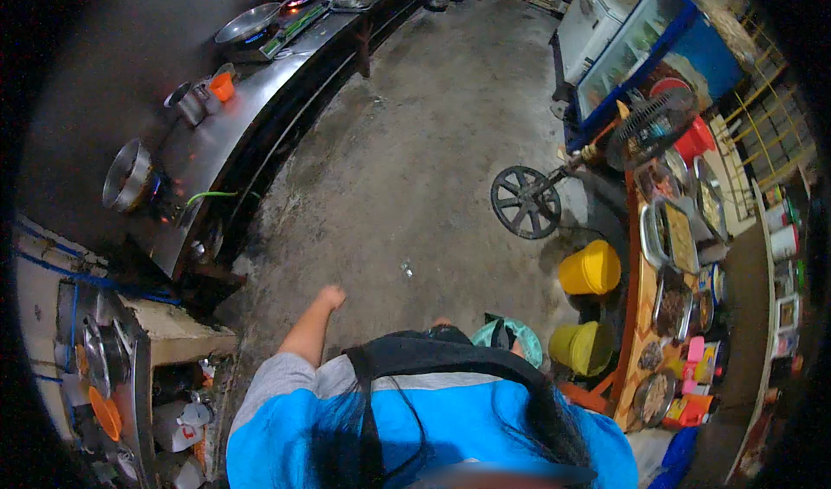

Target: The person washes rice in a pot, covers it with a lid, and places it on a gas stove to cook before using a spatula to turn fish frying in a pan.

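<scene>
My left hand [333, 296] hangs out in front at the left, above the concrete floor [415, 164]. Its fingers look curled in, and nothing shows in them. On my right side is a turquoise plastic basin [533, 341], partly covered by my shoulder and a black strap [441, 354]. A small patch of skin shows against the basin; whether that is my right hand gripping it, I cannot tell. The rest of my right arm is hidden by my blue shirt.
A steel counter [227, 122] along the left carries a wok [250, 23] and a pot [128, 176] over lit burners. At right stand a pedestal fan [526, 202], yellow bucket [589, 268], glass-door refrigerator [626, 60] and wooden table [643, 281] with food trays.
</scene>
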Demonstrator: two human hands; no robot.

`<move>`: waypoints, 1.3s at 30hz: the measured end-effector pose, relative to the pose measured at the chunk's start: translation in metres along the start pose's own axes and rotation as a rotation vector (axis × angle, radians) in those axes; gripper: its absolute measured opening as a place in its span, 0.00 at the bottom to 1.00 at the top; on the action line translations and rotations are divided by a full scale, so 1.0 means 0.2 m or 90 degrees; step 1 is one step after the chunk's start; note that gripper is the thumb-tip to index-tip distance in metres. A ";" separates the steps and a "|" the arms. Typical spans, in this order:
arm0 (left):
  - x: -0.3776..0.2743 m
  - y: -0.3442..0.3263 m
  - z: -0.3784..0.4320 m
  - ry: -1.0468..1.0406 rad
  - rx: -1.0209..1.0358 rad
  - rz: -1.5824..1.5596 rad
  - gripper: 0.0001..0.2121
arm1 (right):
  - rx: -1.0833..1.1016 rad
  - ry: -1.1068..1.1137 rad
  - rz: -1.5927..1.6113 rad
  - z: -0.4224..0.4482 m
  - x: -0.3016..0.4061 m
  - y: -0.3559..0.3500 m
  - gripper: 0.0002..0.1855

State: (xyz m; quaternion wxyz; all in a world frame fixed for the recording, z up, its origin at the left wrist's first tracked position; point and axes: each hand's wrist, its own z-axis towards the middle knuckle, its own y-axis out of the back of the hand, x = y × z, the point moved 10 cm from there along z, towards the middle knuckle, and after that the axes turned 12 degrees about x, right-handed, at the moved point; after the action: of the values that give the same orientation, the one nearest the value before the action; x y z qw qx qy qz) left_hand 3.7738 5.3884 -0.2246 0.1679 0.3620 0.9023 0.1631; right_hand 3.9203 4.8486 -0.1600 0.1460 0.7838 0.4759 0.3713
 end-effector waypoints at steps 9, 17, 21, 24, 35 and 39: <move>-0.86 1.60 0.33 -0.361 -0.246 -0.099 0.15 | -0.021 0.259 0.020 1.06 1.47 0.51 0.28; -1.24 2.44 0.14 -0.350 0.206 -0.465 0.24 | 0.140 0.586 -0.115 1.66 3.38 0.76 0.22; -1.55 2.92 0.25 -0.542 0.310 -0.874 0.27 | 0.168 0.905 -0.181 1.68 4.25 0.79 0.22; -1.69 3.43 0.52 -0.675 0.390 -1.251 0.24 | 0.217 0.971 -0.304 1.74 4.70 0.81 0.24; -2.52 5.07 1.37 -0.567 0.342 -0.828 0.20 | 0.363 0.525 0.154 3.18 5.42 1.85 0.16; -2.77 5.51 1.77 -0.535 0.307 -0.817 0.23 | 0.424 0.480 0.446 3.75 5.59 2.14 0.14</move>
State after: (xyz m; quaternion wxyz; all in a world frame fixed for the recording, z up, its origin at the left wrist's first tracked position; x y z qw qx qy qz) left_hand 4.9611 5.8121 0.0207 0.4715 -0.1698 0.8062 -0.3144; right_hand 5.0372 5.6803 0.0739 -0.4158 0.7119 0.2995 0.4802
